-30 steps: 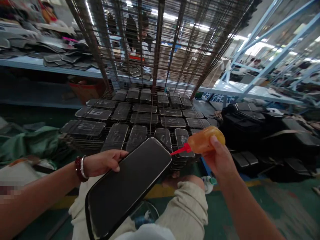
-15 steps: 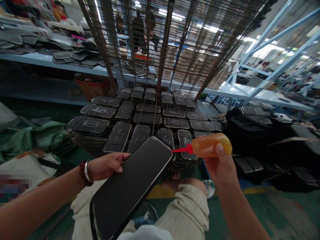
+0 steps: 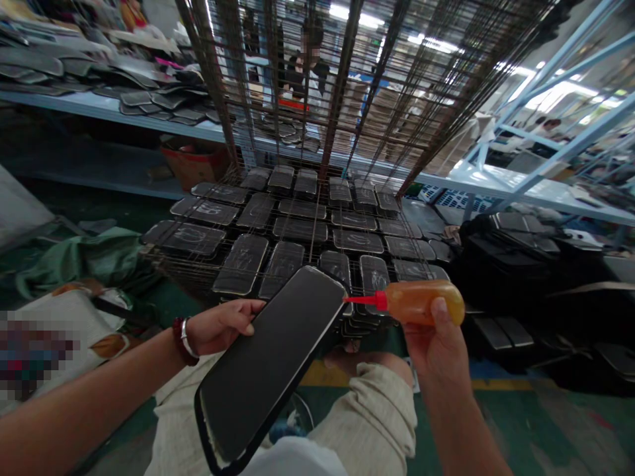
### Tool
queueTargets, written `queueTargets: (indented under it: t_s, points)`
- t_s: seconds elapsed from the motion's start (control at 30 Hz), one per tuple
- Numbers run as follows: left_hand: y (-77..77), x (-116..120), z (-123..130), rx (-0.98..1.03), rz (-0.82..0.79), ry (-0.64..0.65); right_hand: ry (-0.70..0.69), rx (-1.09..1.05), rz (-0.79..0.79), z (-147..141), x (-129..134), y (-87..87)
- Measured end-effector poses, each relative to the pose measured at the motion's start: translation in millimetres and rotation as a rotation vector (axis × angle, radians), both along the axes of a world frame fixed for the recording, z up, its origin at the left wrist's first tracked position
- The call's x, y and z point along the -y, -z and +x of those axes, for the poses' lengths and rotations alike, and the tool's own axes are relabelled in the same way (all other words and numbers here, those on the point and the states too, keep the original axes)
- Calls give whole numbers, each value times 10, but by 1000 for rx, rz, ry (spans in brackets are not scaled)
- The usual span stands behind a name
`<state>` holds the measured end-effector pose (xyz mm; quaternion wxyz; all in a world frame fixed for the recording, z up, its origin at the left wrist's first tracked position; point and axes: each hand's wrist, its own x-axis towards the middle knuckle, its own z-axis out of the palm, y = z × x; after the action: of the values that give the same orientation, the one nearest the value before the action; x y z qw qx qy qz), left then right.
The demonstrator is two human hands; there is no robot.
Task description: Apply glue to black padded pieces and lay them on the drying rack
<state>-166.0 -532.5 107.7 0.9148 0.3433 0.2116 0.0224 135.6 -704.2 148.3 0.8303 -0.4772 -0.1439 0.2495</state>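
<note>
A long black panel with rounded corners [image 3: 272, 363] lies slanted above my lap. My left hand [image 3: 225, 325] grips its left edge, thumb on top and fingers underneath. My right hand [image 3: 439, 344] is wrapped round a squeeze bottle [image 3: 421, 303] of amber liquid, held on its side. Its red nozzle tip meets the panel's upper right corner, where a pale shiny line follows the edge. Beyond the panel, similar black panels [image 3: 300, 230] lie in rows on a wire rack [image 3: 327, 132], several with shiny squiggles on top.
At the left, a blue-edged table [image 3: 94, 109] carries piles of dark pieces, with a cardboard box [image 3: 196, 162] below. Black cases [image 3: 516, 264] are stacked at the right, beside a light-blue frame [image 3: 555, 139]. A green cloth [image 3: 89, 264] lies on the floor. People work in the background.
The panel has shifted slightly right and up in view, its near end now showing. The nozzle stays at the same corner. The whole view has turned a little.
</note>
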Motion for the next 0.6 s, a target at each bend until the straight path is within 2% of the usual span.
queueTargets:
  t_s: [0.33,0.6]
  points:
    - [37,22,-7,-21,-19,-61,-58,38,-37,-288,100,32]
    - [61,45,-11,-22,-28,-92,-99,-13,-54,-514,238,76]
